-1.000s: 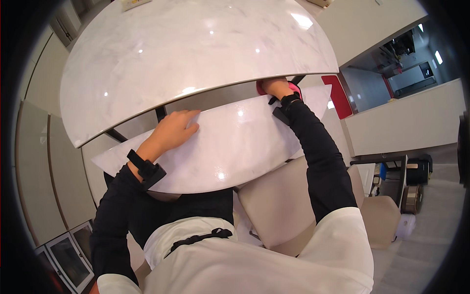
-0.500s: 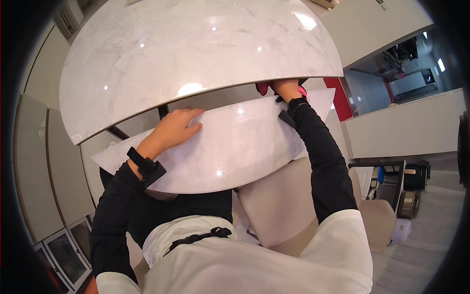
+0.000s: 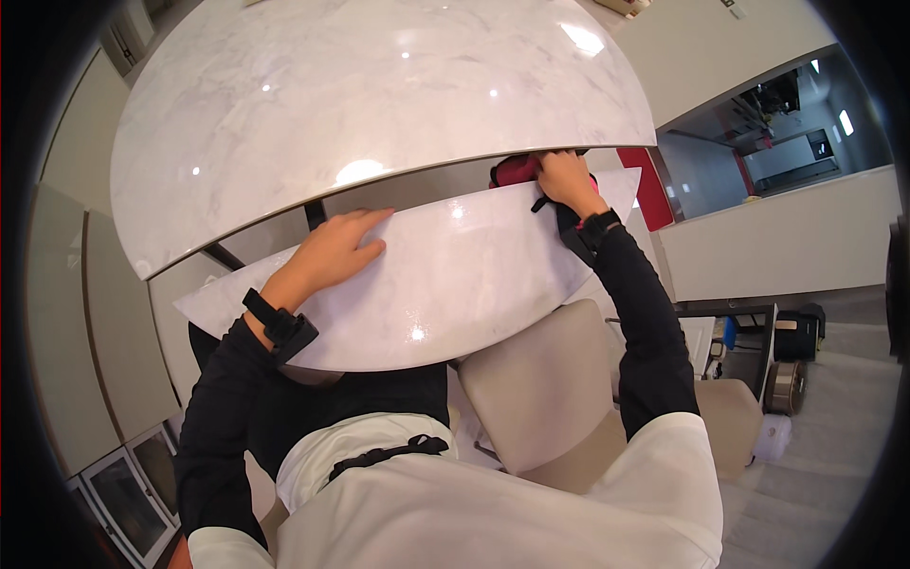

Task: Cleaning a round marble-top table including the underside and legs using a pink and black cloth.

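We look down on a split marbled surface: a large main surface (image 3: pixel 379 104) lies beyond a narrower crescent leaf (image 3: pixel 445 275), with a gap (image 3: pixel 427 190) between their facing edges. At the left of this gap we see a dark bar (image 3: pixel 315 214). Our left hand (image 3: pixel 334 251) rests open on the leaf, palm down and holding nothing, with fingers extended toward the gap and thumb apart. Our right hand (image 3: pixel 569 180) reaches to the right end of the gap, its fingers bent in against a dark red and black pouch (image 3: pixel 517 171); the fingertips are partly hidden, so we cannot tell whether they close on it. The pouch lies in the gap, just beside the main surface's edge. Each wrist bears a black strap (image 3: pixel 280 324). Below the leaf, at right, we note a beige chair (image 3: pixel 545 389).
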Demonstrator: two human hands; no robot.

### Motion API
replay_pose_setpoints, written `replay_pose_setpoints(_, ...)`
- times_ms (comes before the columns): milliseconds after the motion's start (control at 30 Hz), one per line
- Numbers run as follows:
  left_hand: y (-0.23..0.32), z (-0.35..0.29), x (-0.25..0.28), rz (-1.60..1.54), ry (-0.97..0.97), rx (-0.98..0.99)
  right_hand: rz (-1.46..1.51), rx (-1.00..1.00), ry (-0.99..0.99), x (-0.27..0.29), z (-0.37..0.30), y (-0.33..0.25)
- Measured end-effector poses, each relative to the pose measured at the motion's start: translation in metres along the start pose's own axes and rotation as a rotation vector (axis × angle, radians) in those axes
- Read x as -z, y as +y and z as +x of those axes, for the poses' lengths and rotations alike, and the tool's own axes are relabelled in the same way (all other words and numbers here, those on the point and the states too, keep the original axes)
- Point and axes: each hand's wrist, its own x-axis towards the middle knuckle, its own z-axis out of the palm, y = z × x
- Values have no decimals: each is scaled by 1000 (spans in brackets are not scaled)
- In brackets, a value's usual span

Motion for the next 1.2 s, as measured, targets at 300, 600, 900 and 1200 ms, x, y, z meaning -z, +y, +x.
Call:
replay_pose_setpoints(300,-7,-16,1,-11,25,-36,136,388,212,43,-55,-9)
replay_pose_setpoints(600,25,-116,1,64,120,-319,294,55,408,11,-198,-20)
replay_pose_setpoints(900,-9,-216,-28,-267,146,44,1615,-990,591,-70,-287,-97)
replay_pose_setpoints(1200,-48,-252,-56,-496,86,477,2355,-1119,51,-73,-287,-153)
